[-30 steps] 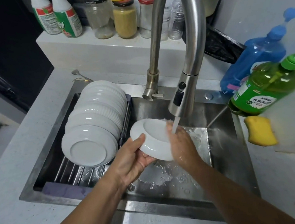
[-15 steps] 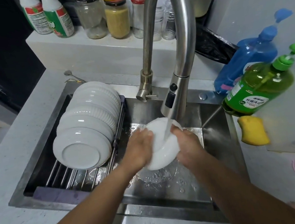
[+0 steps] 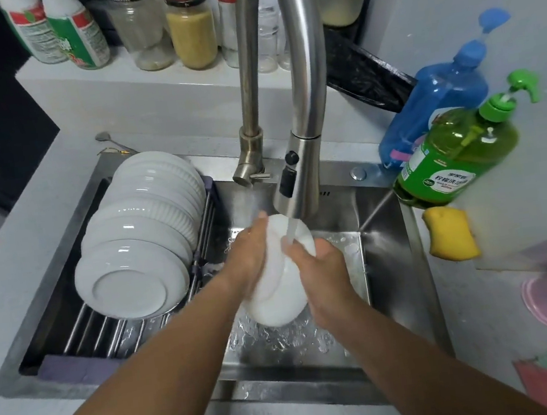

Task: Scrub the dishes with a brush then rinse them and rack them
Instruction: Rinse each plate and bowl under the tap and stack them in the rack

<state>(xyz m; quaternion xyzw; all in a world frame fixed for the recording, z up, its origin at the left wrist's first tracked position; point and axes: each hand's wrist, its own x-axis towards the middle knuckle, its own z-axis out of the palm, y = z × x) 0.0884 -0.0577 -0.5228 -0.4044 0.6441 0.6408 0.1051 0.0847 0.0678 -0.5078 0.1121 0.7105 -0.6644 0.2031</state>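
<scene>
Since a second ago we have turned the white dish (image 3: pixel 277 289) from tilted face-up to standing on edge, and our hands have closed in on both of its sides. Our left hand (image 3: pixel 249 260) lies flat against the dish's left face, fingers straight and reaching up to its top rim. Our right hand (image 3: pixel 323 270) curls round the right edge, thumb over the rim. We hold the dish over the sink (image 3: pixel 387 245), directly under the faucet (image 3: pixel 288 84), whose stream (image 3: pixel 290 231) strikes its upper edge. Left of the faucet, a row of white bowls (image 3: pixel 141 234) leans on the rack (image 3: pixel 107 327). Right of the faucet sit a yellow sponge (image 3: pixel 451 233), a green soap bottle (image 3: pixel 458 153) and a blue bottle (image 3: pixel 441 100).
</scene>
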